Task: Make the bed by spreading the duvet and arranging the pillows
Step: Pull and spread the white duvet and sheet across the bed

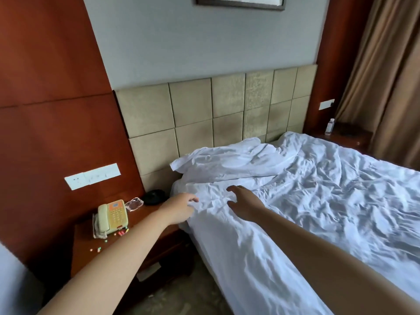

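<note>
A telephone (113,216) sits on the wooden nightstand (141,237).

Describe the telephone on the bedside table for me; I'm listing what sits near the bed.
The telephone is a cream corded desk set with an orange panel above its keypad. Its handset rests in the cradle on its left side. It looks like plastic and sits tilted on a pale cloth or paper on the wooden bedside table, near the wall. Small coloured bits lie scattered in front of it. Neither hand touches it.
</note>
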The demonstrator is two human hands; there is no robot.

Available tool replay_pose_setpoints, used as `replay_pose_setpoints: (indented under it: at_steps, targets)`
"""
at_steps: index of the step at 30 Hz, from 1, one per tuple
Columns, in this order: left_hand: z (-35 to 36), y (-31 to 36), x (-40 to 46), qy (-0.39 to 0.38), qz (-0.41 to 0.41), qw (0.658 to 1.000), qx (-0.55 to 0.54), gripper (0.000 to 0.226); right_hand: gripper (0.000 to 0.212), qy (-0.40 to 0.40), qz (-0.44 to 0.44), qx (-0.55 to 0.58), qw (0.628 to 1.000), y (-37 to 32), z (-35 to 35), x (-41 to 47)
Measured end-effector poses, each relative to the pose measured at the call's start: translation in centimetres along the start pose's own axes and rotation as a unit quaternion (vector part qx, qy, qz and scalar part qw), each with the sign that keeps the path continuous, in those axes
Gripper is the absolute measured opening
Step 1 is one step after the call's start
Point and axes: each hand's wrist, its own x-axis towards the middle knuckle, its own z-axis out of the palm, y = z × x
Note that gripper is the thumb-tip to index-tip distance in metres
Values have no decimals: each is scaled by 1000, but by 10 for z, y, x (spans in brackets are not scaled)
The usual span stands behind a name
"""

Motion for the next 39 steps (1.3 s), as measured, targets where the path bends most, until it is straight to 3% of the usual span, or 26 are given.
replay_pose_setpoints:
  at_steps: [4, 11, 15, 25, 28, 32, 36, 39]
  targets:
    - [-19, -13, 91, -22, 12, 1000, -14, 35, 47, 14, 26, -20, 999, 8, 1, 70]
    - [-32, -23, 266, -61, 56, 995, 51, 39, 50, 36, 68, -18, 997, 68, 1, 232]
    - [-41, -21, 366, -108, 56, 989, 86, 42, 50, 20, 95, -12, 995, 102, 4, 313]
    - [-37, -20, 570, -137, 107, 977, 125, 45, 52, -19, 206, 8, 978, 173, 23, 457]
    - [-24, -24, 632, -135, 118, 976, 120, 51, 53, -32, 248, 13, 968, 189, 33, 491]
    - [2, -33, 706, -190, 122, 967, 118, 59, 54, -55, 308, 36, 949, 208, 46, 537]
    - [32, -43, 765, -217, 114, 955, 167, 87, 53, -54, 365, 89, 925, 216, 67, 572]
    - [53, -45, 793, -287, 111, 941, 142, 109, 52, -52, 387, 129, 912, 217, 87, 587]
